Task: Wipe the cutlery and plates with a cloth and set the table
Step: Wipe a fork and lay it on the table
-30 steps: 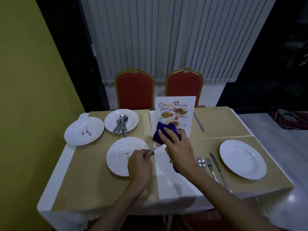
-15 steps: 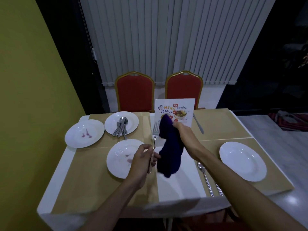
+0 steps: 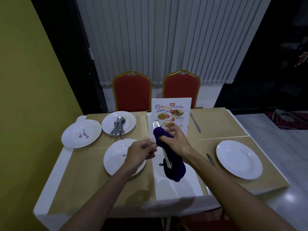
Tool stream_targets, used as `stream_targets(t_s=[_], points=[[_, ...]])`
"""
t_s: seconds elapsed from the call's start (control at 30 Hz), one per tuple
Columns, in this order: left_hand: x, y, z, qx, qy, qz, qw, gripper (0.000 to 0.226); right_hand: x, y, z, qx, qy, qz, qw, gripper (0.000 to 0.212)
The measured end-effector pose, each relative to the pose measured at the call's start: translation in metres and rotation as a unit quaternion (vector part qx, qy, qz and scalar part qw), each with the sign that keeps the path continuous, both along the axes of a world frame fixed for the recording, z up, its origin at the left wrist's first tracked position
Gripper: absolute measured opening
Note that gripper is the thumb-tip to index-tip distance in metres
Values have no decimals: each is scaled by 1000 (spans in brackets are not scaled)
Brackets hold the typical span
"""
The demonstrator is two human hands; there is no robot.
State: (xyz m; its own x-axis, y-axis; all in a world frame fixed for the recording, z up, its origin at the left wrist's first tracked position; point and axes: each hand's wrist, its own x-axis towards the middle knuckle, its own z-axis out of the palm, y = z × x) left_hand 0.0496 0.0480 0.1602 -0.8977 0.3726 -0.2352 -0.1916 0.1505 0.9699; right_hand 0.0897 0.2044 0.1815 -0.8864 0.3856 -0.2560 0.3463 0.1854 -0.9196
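Above the white centre strip of the table (image 3: pixel 176 189), head view: right hand (image 3: pixel 177 143) has fingers and thumb curled round the purple cloth (image 3: pixel 174 169), which is bunched around a fork (image 3: pixel 156 125). Fork tines stick out on the far side of the knuckles. The handle end shows below the hand, against the hanging cloth. The cloth tail hangs below the wrist; can't tell if it touches the table.

Left hand (image 3: pixel 140 153) is just left of the right hand, motion-blurred, fingertips close to the cloth. Can't tell whether it pinches or touches anything.

- Under the left hand: stained plate (image 3: pixel 115 161) on a tan placemat (image 3: pixel 86 177).
- Beyond the left hand: cutlery plate (image 3: pixel 108 125) holding a pile of cutlery (image 3: pixel 118 128), and further left a smeared plate (image 3: pixel 80 130) with purple marks.
- Well right of the right hand: clean plate (image 3: pixel 239 160). A knife (image 3: pixel 210 159) lies between it and the right forearm.
- Behind the right hand: upright menu card (image 3: pixel 180 107), with a second knife (image 3: pixel 195 122) to its right.
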Motion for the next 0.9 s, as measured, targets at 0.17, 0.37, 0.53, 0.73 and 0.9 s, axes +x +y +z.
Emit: stream_targets(t_s=[0.17,0.37,0.53,0.73,0.9], points=[[-29,12,18,20,-79,46,996,16,5,6,6,39,7,33,999,43],[-48,48,26,49,-125,147,980,6,11,10,1,34,14,36,999,48],[-58,76,23,92,-168,153,970,14,23,24,-10,69,13,23,997,49],[-48,131,22,94,-202,145,964,15,31,63,-14,102,4,26,994,48],[-43,176,12,98,-166,84,978,17,45,130,-19,230,-28,54,971,44]])
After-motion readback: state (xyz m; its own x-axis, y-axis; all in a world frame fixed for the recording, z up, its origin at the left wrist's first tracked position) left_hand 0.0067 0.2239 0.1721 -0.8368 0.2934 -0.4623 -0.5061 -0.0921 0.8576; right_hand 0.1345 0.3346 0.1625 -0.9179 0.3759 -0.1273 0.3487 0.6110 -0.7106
